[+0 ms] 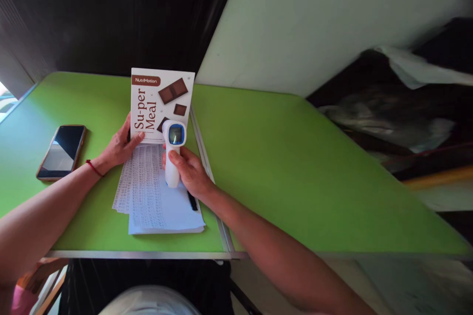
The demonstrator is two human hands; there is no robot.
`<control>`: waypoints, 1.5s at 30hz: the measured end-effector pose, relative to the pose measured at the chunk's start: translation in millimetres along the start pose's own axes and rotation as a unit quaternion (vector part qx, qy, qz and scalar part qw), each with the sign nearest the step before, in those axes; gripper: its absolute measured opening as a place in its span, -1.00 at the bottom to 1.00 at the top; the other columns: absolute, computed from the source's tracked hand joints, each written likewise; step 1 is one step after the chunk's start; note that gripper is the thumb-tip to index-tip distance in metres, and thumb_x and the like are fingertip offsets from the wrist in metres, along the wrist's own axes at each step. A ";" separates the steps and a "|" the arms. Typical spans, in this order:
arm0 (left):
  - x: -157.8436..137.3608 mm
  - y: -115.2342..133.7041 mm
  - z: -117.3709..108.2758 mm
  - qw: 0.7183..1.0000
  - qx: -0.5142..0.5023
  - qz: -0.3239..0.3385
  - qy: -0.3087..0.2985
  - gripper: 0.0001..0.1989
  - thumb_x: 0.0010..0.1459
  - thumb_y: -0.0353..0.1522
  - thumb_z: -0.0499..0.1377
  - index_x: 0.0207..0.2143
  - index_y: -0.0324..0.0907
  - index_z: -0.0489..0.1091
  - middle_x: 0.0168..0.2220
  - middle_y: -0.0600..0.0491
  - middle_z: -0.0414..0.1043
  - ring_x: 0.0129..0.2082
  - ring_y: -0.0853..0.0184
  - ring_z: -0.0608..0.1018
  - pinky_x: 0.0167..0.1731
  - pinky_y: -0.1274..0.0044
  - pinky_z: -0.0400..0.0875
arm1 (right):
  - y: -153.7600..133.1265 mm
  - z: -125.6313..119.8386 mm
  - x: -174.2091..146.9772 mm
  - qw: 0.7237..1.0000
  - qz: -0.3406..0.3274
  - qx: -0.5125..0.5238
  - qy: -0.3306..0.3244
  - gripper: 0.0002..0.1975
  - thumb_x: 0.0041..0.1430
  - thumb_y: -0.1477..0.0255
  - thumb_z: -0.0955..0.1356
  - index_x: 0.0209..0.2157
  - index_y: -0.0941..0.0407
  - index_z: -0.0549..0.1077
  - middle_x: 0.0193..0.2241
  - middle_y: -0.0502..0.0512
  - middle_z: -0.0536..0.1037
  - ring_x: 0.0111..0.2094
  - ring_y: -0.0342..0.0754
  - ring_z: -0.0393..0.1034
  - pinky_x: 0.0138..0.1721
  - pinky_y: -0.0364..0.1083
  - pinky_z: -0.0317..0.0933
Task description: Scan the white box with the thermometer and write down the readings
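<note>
My left hand [123, 143] grips the lower left corner of a white box [162, 103] printed "Su-per Meal" with brown chocolate pieces, its thumb on the front face. The box is held upright above the papers. Wrapped around the handle of a white and blue infrared thermometer [173, 165], my right hand [190, 170] holds it upright in front of the box's lower right part. Its small screen faces me; the reading is too small to make out. Below both hands lie sheets of paper [177, 214] with rows of handwriting, and a black pen [192, 202] partly hidden by my right hand.
A smartphone [62, 151] in a brown case lies on the left of the green table [295, 172]. A seam runs across the tabletop right of the papers. Dark panel [111, 15] and pale wall [314, 19] stand behind. Bags and cloth [391, 108] are piled at the right.
</note>
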State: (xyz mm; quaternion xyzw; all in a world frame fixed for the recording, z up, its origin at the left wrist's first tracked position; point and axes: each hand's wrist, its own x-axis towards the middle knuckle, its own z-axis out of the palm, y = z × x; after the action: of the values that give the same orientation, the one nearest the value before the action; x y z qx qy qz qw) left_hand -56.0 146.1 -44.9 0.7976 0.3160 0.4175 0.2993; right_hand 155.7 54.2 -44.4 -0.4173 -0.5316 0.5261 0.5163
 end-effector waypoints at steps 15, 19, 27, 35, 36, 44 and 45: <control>0.8 0.8 0.1 1.000 -0.003 0.009 -0.002 -0.45 0.38 0.01 0.11 0.23 -0.14 0.29 0.20 -0.15 0.43 0.24 -0.05 0.43 0.26 0.11 0.37 | 2.7 0.0 0.9 1.000 -0.011 -0.017 0.005 -0.46 0.08 -0.17 0.39 -0.36 0.05 0.37 -0.48 -0.07 0.34 -0.45 -0.13 0.22 -0.42 -0.06 0.11; 0.8 1.7 -0.7 1.000 0.013 0.014 -0.003 -0.46 0.39 0.01 0.09 0.23 -0.11 0.29 0.19 -0.13 0.44 0.26 -0.06 0.41 0.28 0.09 0.35 | 1.0 0.8 0.9 1.000 -0.016 -0.016 -0.002 -0.46 0.10 -0.17 0.38 -0.33 0.05 0.37 -0.47 -0.06 0.37 -0.45 -0.13 0.23 -0.41 -0.05 0.14; 1.2 1.4 0.0 1.000 -0.006 0.026 -0.006 -0.46 0.40 -0.03 0.10 0.28 -0.11 0.24 0.25 -0.14 0.38 0.30 -0.06 0.36 0.32 0.08 0.31 | 0.5 0.5 0.1 1.000 -0.021 -0.019 -0.009 -0.48 0.11 -0.16 0.39 -0.34 0.04 0.37 -0.47 -0.05 0.39 -0.45 -0.12 0.24 -0.40 -0.04 0.14; 2.1 1.9 -0.2 0.999 -0.003 0.034 -0.004 -0.48 0.40 -0.03 0.11 0.26 -0.09 0.25 0.26 -0.11 0.38 0.33 -0.05 0.33 0.35 0.10 0.28 | 0.4 0.8 1.1 1.000 -0.015 -0.011 -0.010 -0.47 0.09 -0.16 0.40 -0.33 0.04 0.37 -0.48 -0.07 0.38 -0.47 -0.13 0.24 -0.42 -0.05 0.13; 2.3 2.1 -0.1 0.999 -0.004 0.034 -0.005 -0.47 0.40 -0.03 0.11 0.27 -0.09 0.25 0.25 -0.12 0.38 0.33 -0.06 0.33 0.35 0.09 0.27 | 0.0 0.7 1.0 1.000 -0.016 -0.013 -0.010 -0.47 0.09 -0.16 0.40 -0.33 0.04 0.37 -0.49 -0.07 0.38 -0.47 -0.13 0.23 -0.41 -0.05 0.14; -1.2 -5.1 -0.4 1.000 0.003 0.005 0.001 -0.43 0.38 0.00 0.12 0.28 -0.10 0.25 0.28 -0.13 0.36 0.28 -0.06 0.39 0.29 0.10 0.35 | -0.9 0.2 0.5 1.000 -0.008 -0.009 -0.020 -0.47 0.08 -0.16 0.41 -0.30 0.04 0.37 -0.49 -0.07 0.39 -0.48 -0.13 0.22 -0.42 -0.04 0.13; -1.8 -6.1 -0.9 1.000 0.004 -0.005 0.000 -0.43 0.37 0.00 0.13 0.28 -0.10 0.25 0.29 -0.13 0.36 0.26 -0.06 0.42 0.28 0.09 0.37 | -0.5 0.4 0.6 1.000 -0.005 -0.003 -0.022 -0.47 0.07 -0.15 0.42 -0.29 0.04 0.38 -0.49 -0.07 0.39 -0.48 -0.13 0.22 -0.42 -0.04 0.13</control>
State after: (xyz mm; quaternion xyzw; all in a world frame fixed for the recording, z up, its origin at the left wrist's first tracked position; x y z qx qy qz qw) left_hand -59.1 148.7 -49.9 0.7971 0.3217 0.4149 0.2983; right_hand 155.3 54.7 -43.8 -0.4046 -0.5465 0.5307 0.5059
